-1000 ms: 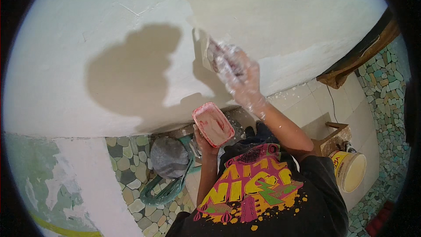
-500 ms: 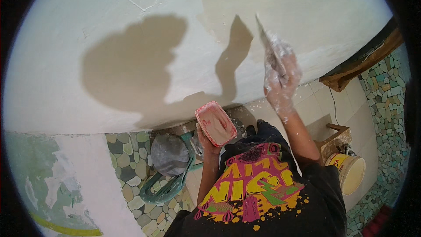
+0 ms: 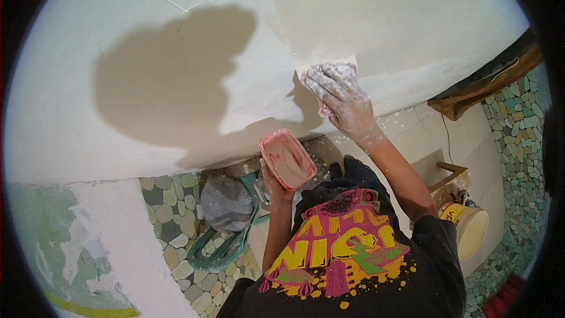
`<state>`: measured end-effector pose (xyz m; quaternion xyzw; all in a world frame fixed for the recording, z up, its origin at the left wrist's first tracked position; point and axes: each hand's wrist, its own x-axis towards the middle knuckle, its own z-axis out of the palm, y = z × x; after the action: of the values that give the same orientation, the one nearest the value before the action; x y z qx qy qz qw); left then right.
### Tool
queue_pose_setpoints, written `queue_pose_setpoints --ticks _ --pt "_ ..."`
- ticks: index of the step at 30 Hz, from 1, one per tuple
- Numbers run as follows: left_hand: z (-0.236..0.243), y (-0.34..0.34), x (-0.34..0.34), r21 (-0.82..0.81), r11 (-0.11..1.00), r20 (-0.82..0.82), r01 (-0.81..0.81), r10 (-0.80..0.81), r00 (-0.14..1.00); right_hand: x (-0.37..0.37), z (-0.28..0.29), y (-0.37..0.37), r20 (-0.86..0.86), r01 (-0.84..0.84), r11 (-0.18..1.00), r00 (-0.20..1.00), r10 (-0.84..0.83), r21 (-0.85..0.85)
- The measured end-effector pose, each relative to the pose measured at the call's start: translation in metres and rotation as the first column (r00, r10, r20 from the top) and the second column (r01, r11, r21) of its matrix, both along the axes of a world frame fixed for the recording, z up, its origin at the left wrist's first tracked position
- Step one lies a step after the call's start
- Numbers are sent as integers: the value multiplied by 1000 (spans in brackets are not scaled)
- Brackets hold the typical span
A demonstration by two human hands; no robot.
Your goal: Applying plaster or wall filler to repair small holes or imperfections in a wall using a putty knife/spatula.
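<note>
Looking down from the left, we saw a green patch (image 3: 35, 215) smeared with white under the pale wall (image 3: 59, 112), and next to it a white strip (image 3: 123, 241). A broad shadow (image 3: 170, 82) fell across the wall, with pebbles (image 3: 182, 238) below, then a round grey thing (image 3: 226, 203) with green plastic (image 3: 203, 253) beside it; we could not tell what these were.

Our left grip (image 3: 275, 187) was curled around the near left side of a red tub (image 3: 272, 139), holding it in front of our black printed shirt (image 3: 335, 294), with pinkish-beige paste (image 3: 288, 162) inside. Higher and to the right, our right grip (image 3: 338, 91) had hold of a flat scraper (image 3: 348, 60), its whitened fingers nearly straight across the back. The scraper seemed to lie against the wall, at the lower left corner of a darker beige patch (image 3: 406, 17).

Beyond our forearm stood a wooden stool (image 3: 450, 185), with a yellow-and-cream bucket (image 3: 472, 232) just beside it. Brown cloth (image 3: 450, 106) lay along the wall's foot, and more pebbles (image 3: 524, 129) lined the far right.
</note>
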<state>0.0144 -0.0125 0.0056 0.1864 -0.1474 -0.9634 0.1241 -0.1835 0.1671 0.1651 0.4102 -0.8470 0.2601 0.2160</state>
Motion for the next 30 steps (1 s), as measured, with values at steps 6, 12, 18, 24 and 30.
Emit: queue_pose_setpoints --ticks 6,12,18,24,30 --pt "6 -2 -7 18 999 -31 32 -32 999 5 27 11 132 -24 1000 991 25 -9" --pt "3 3 -5 12 999 -4 49 -49 999 -10 89 5 -159 22 991 986 -43 -135" --pt "-7 4 -3 -45 998 40 32 -30 999 4 -10 -11 43 14 1000 999 -13 -17" --pt "-6 8 -3 -51 998 63 40 -36 997 30 -77 45 286 78 997 955 -77 8" --pt "-19 13 -8 -90 992 52 87 -82 995 25 -150 140 745 427 762 658 106 -486"
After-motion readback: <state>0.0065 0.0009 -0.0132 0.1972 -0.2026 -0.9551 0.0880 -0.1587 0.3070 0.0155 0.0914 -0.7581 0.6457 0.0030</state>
